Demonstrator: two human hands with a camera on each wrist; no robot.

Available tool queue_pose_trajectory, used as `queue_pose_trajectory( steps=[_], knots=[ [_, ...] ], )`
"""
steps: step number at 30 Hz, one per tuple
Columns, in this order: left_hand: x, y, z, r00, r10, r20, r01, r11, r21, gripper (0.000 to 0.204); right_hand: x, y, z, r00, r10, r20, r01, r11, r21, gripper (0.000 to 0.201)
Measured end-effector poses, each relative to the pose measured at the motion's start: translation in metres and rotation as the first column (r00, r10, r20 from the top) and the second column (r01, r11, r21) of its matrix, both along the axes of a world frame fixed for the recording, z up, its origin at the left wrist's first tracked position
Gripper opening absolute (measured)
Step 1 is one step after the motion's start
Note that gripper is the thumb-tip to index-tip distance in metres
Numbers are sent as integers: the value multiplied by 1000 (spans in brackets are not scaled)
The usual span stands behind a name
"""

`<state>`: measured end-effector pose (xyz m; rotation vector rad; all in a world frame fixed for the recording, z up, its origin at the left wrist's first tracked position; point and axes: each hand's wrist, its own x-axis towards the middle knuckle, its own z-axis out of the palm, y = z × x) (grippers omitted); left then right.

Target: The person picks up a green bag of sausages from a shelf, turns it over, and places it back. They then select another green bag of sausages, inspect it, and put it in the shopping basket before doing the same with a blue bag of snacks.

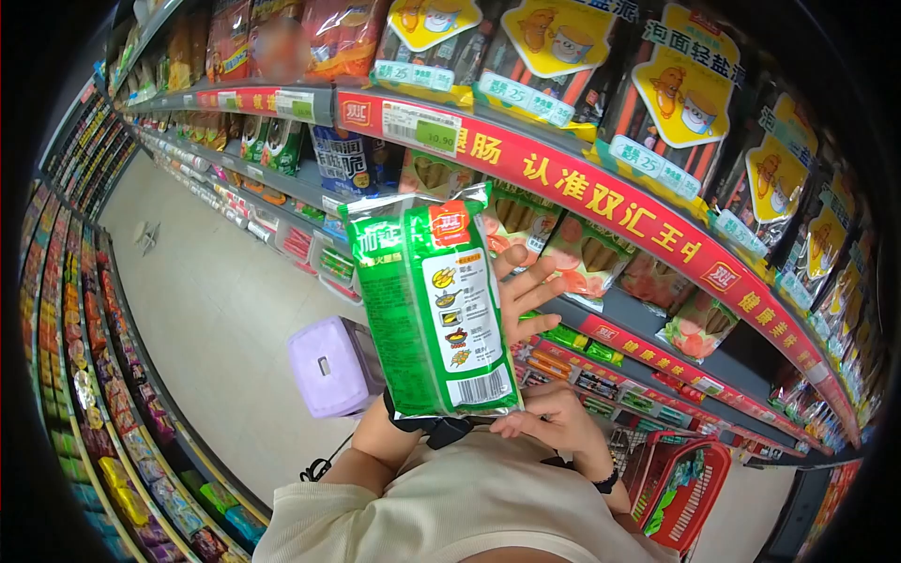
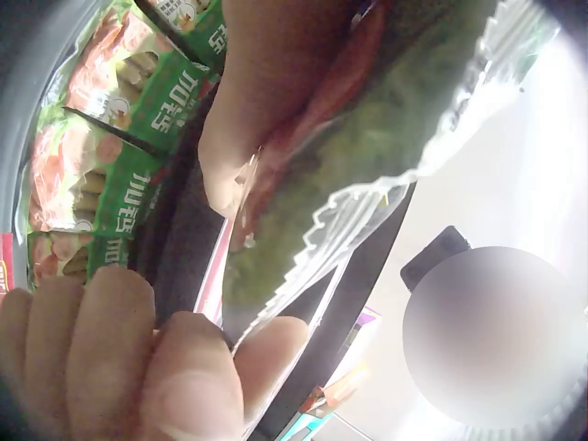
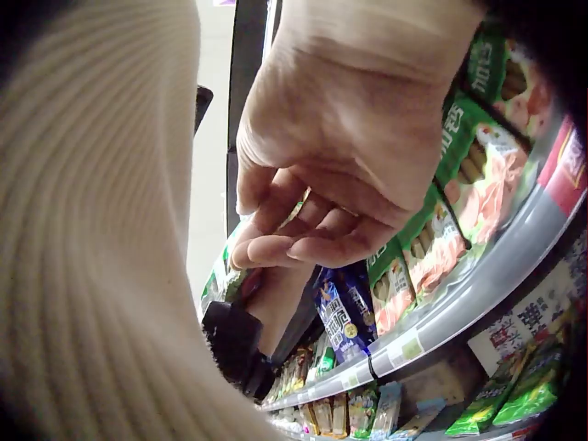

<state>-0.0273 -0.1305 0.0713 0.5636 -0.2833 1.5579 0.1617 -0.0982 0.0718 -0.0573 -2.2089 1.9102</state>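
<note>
Beside the shelf [image 1: 584, 184] at upper right, a green pack [image 1: 427, 324] sits mid-frame, apparently being inspected. The left hand [image 1: 527, 296] spreads straight fingers behind it; the right hand [image 1: 560, 419] pinches its lower-right corner. Turning it calls for steady support.

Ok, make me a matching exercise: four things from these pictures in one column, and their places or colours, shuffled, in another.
Things
1. left hand
2. right hand
3. boxy item on the floor
4. basket

Places or colours
A. red
B. partly behind the green package, head view
C. lilac
D. at the package's lower right corner, head view

Pairs: 1-B, 2-D, 3-C, 4-A
</note>
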Motion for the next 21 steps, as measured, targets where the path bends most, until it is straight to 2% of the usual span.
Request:
queue_pose_trajectory(
  steps=[2,5,7,9,13,15,17,21],
  knots=[
    [-2,1,-3,1000,-14,14,15,999,-43,59,0,1,0,1000,17,7,-17,1000,4,15],
    [1,2,-10,999,45,23,-43,994,-97,61,1,2,1,1000,0,21,0,1000,-1,16],
    [4,-4,-2,997,79,24,-75,986,-152,62,1,2,3,997,-64,33,66,997,-41,18],
    [8,-9,3,973,125,193,-71,962,-265,52,0,3,3,998,-54,34,55,998,-30,19],
    [3,-10,4,977,51,206,-9,980,-200,53,2,3,0,994,-89,58,92,994,-54,21],
    [2,-11,7,979,81,185,-32,967,-251,49,3,3,-2,993,-98,70,102,993,-57,22],
    [-1,-7,3,980,25,195,14,980,-198,45,3,3,-2,992,-97,82,105,990,-91,23],
    [0,-4,-2,981,48,187,-9,979,-204,43,3,1,-1,989,-108,104,120,986,-119,23]
  ],
)
